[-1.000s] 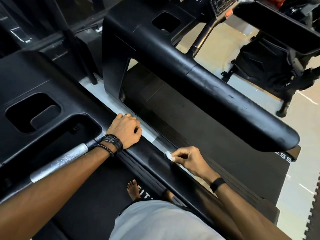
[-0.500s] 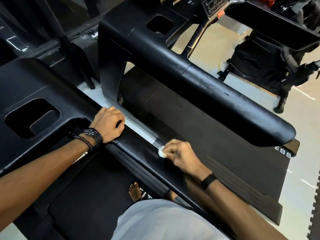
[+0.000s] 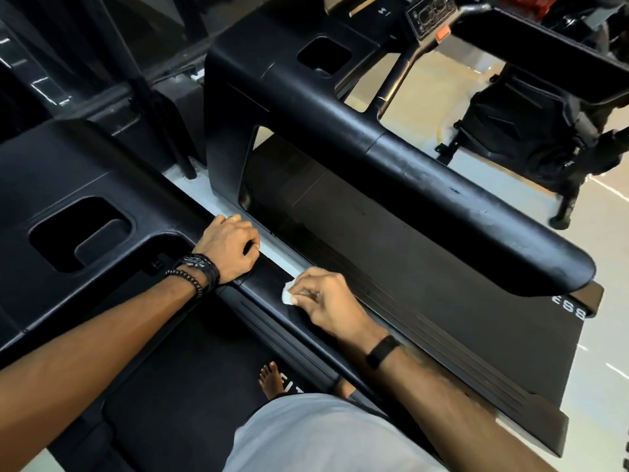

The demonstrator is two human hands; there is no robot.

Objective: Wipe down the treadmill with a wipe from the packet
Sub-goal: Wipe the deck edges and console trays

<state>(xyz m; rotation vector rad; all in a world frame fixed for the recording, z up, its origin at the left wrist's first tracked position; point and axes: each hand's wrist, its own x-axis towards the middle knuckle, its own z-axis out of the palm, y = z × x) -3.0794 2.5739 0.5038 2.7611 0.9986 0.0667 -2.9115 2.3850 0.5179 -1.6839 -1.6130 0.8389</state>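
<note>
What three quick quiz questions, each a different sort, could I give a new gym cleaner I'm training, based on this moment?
1. True or false: the left hand holds the wipe.
2. Multiple choice: the right hand presses the wipe on A) the side handrail, B) the orange button, C) the floor.
3. Fill in: the person's foot on the belt is ____.

Key: 1 false, the right hand holds it; 2 A; 3 bare.

Gym floor, treadmills (image 3: 391, 172) side by side, another exercise machine (image 3: 531, 131) beyond, pale flooring (image 3: 606, 253)
</note>
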